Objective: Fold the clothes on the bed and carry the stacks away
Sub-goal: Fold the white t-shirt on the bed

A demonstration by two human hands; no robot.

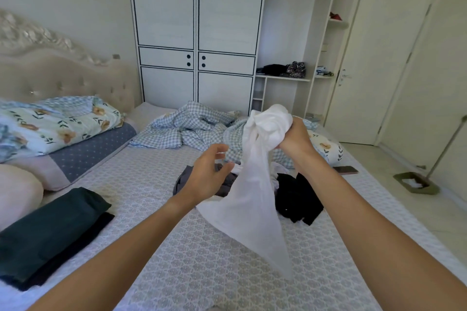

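White garment (252,184) gripped, right hand (294,139).

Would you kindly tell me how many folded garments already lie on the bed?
2: a dark green one at the near left edge, on a black one beneath it. More may be hidden.

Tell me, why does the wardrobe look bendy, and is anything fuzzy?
Head view: the wide lens bows the wardrobe and door near the edges. Head view: soft daylight, faint shadows on the bed. Head view: the left hand looks slightly blurred; the right hand gripping the white cloth looks sharper.
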